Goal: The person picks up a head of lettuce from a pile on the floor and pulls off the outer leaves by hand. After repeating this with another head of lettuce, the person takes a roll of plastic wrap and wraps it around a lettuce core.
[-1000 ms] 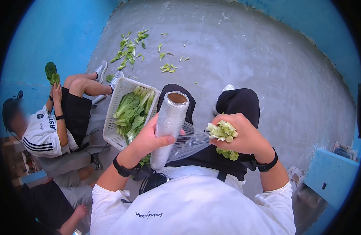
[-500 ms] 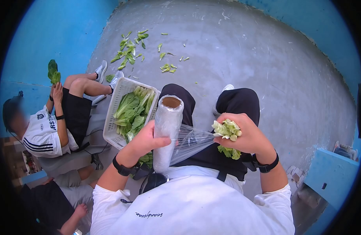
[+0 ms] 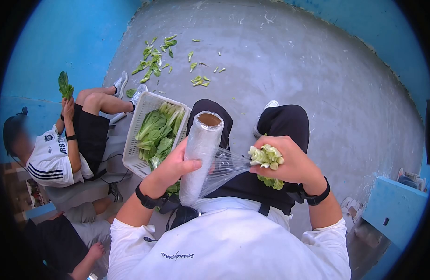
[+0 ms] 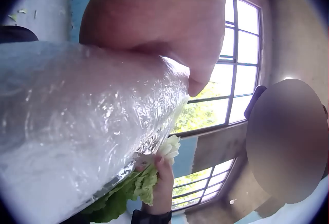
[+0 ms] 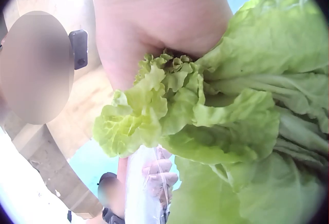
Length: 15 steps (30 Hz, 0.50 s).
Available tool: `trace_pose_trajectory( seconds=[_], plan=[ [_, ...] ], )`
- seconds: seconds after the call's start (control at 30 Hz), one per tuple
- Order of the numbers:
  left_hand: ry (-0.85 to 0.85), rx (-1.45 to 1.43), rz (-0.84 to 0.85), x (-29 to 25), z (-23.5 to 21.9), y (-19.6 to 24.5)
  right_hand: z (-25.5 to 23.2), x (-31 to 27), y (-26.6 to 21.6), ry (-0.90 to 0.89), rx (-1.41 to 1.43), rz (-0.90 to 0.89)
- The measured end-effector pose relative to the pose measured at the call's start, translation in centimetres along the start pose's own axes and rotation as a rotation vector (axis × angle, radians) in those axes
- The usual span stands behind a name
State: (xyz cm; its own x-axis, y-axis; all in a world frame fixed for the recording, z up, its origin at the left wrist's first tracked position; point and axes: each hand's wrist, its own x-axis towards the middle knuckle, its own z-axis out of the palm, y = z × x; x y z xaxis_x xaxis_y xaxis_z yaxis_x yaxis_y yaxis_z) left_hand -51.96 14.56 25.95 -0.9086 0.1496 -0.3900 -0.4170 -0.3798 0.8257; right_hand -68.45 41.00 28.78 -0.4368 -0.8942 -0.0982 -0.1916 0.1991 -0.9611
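My left hand (image 3: 174, 169) grips a thick roll of clear film (image 3: 202, 156), held nearly upright over the lap with its cardboard core facing up. From the roll a stretched sheet of film (image 3: 229, 169) runs across to the greens. My right hand (image 3: 292, 161) holds a bunch of leafy greens (image 3: 267, 157), pale cut stems towards the roll. In the left wrist view the shiny roll (image 4: 92, 116) fills the left side, with the greens (image 4: 139, 185) beyond it. The right wrist view has loose green leaves (image 5: 221, 116) spreading below the hand (image 5: 159, 23).
A white crate (image 3: 132, 140) of greens (image 3: 160, 128) stands left of my knee. Leaf scraps (image 3: 152, 63) lie on the grey floor (image 3: 271, 60). At the left a seated person (image 3: 56, 154) holds some leaves (image 3: 64, 86); another person (image 3: 61, 242) sits lower left. A blue box (image 3: 394, 210) stands at the right.
Both hands shifted slightly right and back left, the film staying stretched between roll and greens. The roll's tilt varied a little. The seated person's leaves turned and moved slightly.
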Motion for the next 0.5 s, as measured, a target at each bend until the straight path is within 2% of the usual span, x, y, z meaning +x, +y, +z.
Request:
trace_pose_trajectory(
  seconds=[0.07, 0.17, 0.27, 0.37, 0.47, 0.5],
  plan=[
    [-0.009, -0.001, -0.039, 0.1, -0.4, 0.0, -0.1, 0.0, 0.3, 0.027, 0.004, 0.032],
    [0.1, 0.076, -0.035, -0.1, 0.2, 0.6, -0.3, 0.0, 0.9, 0.07, 0.028, 0.07],
    [0.18, 0.146, 0.038, 0.2, 0.3, 1.0, -0.5, -0.2, 1.0, 0.077, 0.037, 0.085],
    [0.2, 0.24, 0.082, 0.2, -0.5, 0.7, -0.6, -0.2, 1.0, 0.076, 0.023, 0.085],
    [0.217, 0.18, 0.11, 0.0, 0.4, 0.5, -0.4, -0.1, 1.2, 0.091, 0.007, 0.096],
    [0.169, 0.163, 0.109, -0.1, 0.5, 0.7, -0.4, 0.0, 1.0, 0.093, 0.006, 0.106]
  ],
)
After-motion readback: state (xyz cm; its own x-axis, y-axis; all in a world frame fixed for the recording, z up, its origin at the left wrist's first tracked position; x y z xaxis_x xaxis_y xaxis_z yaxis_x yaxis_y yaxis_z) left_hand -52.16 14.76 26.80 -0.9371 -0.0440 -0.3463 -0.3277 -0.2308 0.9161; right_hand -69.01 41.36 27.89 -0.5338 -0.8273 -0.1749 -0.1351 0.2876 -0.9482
